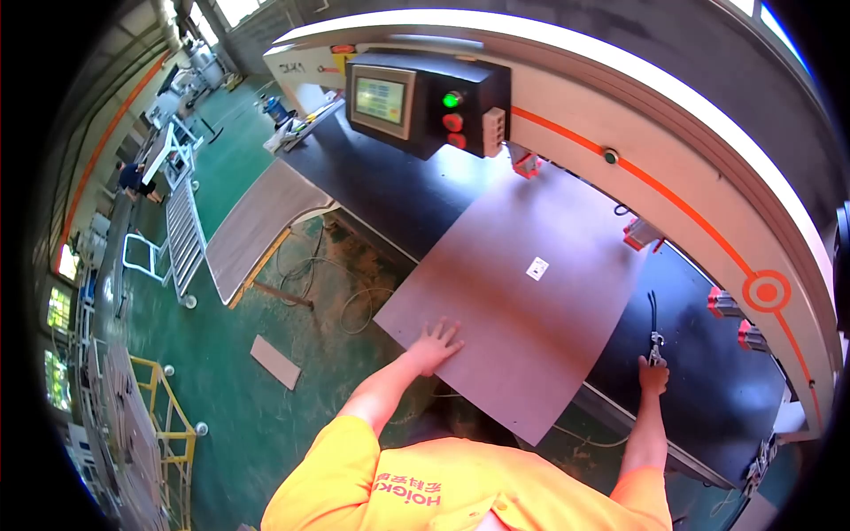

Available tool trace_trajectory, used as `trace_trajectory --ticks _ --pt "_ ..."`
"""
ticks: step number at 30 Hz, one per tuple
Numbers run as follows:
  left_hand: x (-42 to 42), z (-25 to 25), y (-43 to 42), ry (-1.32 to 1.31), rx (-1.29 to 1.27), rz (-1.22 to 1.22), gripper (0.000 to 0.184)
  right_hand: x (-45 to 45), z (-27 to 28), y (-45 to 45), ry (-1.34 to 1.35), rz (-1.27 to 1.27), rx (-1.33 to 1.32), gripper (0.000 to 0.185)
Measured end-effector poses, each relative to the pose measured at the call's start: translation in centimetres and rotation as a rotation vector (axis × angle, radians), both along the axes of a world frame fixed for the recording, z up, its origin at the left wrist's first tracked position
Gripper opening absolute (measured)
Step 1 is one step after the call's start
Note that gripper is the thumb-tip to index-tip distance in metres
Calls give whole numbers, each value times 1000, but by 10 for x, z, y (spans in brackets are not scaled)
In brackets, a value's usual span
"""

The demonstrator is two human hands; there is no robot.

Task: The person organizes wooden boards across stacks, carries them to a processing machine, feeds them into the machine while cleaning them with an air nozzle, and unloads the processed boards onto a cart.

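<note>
A large brown-grey flat panel (pixel 522 336) lies across the black machine table, its near corner overhanging the table's front edge. Near its middle sits a small white label (pixel 537 268) with dark marks. My left hand (pixel 434 347) rests flat on the panel's left part, fingers spread. Right of the panel, over the black table, my right hand (pixel 654 379) is closed around a small silver metal tool (pixel 655 347). A thin black double strand extends from the tool's far end; its exact kind cannot be made out.
A white machine beam (pixel 567 106) with a control box (pixel 425 104) spans above the black table (pixel 620 345). Red-and-grey clamps (pixel 642 234) hang beneath. Left are a curved sheet (pixel 266 226), a roller frame (pixel 184 234), a floor offcut (pixel 275 362), a yellow trolley (pixel 168 416) and a distant person (pixel 135 180).
</note>
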State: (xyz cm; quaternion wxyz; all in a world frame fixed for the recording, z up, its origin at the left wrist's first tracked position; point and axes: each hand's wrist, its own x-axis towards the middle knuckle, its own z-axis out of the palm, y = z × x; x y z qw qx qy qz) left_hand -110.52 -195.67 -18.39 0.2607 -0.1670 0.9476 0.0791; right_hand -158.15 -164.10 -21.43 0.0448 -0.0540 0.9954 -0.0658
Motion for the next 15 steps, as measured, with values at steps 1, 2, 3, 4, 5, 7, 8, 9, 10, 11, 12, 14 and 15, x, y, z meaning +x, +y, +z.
trace_trajectory --ticks 1,2,3,4,5,7,8,9,10,11,12,14,15 --pt "0 1 2 -3 -13 -4 102 -7 -10 6 -24 20 -7 63" --pt "-1 3 4 -3 -27 -7 102 -17 -23 8 -46 42 -16 61" --pt "-3 6 5 -3 -41 -7 101 -26 -32 6 -68 67 -25 60" --pt "-5 8 6 -10 -40 -6 101 -36 -56 12 12 166 9 45" --pt "-5 11 6 -18 -36 -6 101 -35 -55 15 -185 165 -217 40" --pt "-7 14 7 -29 -35 -10 101 -30 -51 22 -572 158 -670 30" --pt "-8 14 8 -30 -39 -5 100 -8 -30 17 -675 73 -905 20" --pt "-6 15 7 -31 -47 10 100 7 -9 12 -739 27 -971 20" --pt "-3 12 6 -13 -43 9 101 21 8 11 -808 -21 -1033 20" --pt "-1 6 5 6 -36 5 102 36 26 9 -877 -73 -1093 19" --pt "0 2 4 26 -33 0 103 55 50 2 -888 -42 -1113 19" --pt "2 -3 2 22 -45 -4 105 90 89 -17 -905 19 -1161 18" --pt "3 -4 1 24 -51 -13 107 101 100 -26 -976 67 -1226 19"
